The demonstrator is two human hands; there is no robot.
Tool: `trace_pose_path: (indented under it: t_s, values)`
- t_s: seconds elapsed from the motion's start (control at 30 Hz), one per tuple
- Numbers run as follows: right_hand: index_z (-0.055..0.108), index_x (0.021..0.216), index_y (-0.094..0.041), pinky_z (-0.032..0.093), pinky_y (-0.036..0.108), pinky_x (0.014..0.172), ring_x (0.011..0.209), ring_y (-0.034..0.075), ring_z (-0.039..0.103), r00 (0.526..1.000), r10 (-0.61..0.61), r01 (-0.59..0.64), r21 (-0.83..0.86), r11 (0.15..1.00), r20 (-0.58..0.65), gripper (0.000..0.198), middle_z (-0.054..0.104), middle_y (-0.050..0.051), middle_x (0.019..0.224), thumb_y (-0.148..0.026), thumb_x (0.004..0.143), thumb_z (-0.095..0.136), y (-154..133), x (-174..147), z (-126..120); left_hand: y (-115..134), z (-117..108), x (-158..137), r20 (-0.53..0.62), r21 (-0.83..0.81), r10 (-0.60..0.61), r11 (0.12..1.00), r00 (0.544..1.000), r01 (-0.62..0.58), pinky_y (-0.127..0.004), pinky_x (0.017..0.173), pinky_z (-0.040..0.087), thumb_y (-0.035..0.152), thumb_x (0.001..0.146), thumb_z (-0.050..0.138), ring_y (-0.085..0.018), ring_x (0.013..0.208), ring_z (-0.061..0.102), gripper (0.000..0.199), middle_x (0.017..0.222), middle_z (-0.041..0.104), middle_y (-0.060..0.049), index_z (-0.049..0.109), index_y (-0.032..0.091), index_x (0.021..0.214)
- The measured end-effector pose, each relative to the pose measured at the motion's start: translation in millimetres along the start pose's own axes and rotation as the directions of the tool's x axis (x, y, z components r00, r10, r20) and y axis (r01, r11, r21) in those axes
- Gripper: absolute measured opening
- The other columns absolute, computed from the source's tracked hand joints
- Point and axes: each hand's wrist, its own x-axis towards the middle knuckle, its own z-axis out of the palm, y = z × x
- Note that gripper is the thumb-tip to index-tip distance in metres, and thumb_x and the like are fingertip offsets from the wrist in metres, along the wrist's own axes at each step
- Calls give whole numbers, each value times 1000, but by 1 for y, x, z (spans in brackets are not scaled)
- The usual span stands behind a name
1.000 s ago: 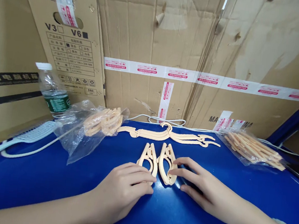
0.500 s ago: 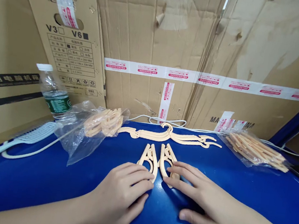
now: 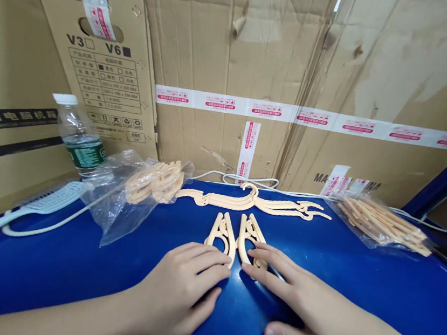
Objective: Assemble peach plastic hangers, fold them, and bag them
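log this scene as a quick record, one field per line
left hand: fingers over left folded hanger
right hand: fingers at right folded hanger, thumb apart
behind these: unfolded hanger, perhaps more than one
far left: hairbrush, capped bottle, clear bag with beige pieces
far right: bagged beige sticks
surface: blue tabletop
backdrop: taped cardboard
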Motion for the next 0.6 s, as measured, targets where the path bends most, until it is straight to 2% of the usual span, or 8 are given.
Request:
trace_pose_path:
  t_s: [0.2,0.3,0.37,0.43,0.53,0.6]
  values:
    - [27,153,-25,36,45,113,143,29,28,1000,-6,6,-40,999,1,68,33,12,154,-49,94,52,1,-2,2,-1,0,-1,9,-10,-9,1000,1000,10,-40,88,54,12,87,52,-23,101,67,28,112,71,-7,62,18,113]
    - [30,152,-25,37,45,112,143,30,28,998,-34,31,-76,997,-48,66,31,12,155,-48,94,52,3,-3,5,-2,0,0,17,-23,-12,1000,1000,12,-41,88,54,12,87,52,-23,100,67,28,112,71,-7,62,18,113]
    - [34,149,-25,38,46,111,142,30,30,990,-48,35,-100,994,-134,61,31,12,155,-45,94,52,10,-3,5,-2,-1,0,9,-36,-13,999,1000,14,-40,88,53,11,87,52,-23,100,67,28,112,71,-8,62,18,112]
    - [40,145,-24,40,45,110,138,29,37,967,-28,1,-107,994,-255,52,39,13,150,-40,96,49,22,-2,3,-2,-2,0,-17,-58,-14,998,1000,13,-39,88,53,10,86,52,-22,99,67,25,110,71,-8,62,18,109]
    - [50,136,-22,45,46,105,127,27,51,899,69,-126,-105,987,-433,40,53,14,137,-36,99,44,52,-1,-4,-3,-2,0,-47,-113,-17,993,999,12,-37,87,52,8,86,53,-21,97,66,20,105,72,-7,61,18,101]
    - [53,132,-21,46,49,103,122,28,55,857,126,-213,-121,970,-500,39,58,14,130,-37,99,42,75,-1,-8,-3,-3,0,-48,-155,-33,988,998,25,-36,86,52,8,85,54,-20,95,66,19,104,71,-6,61,19,99]
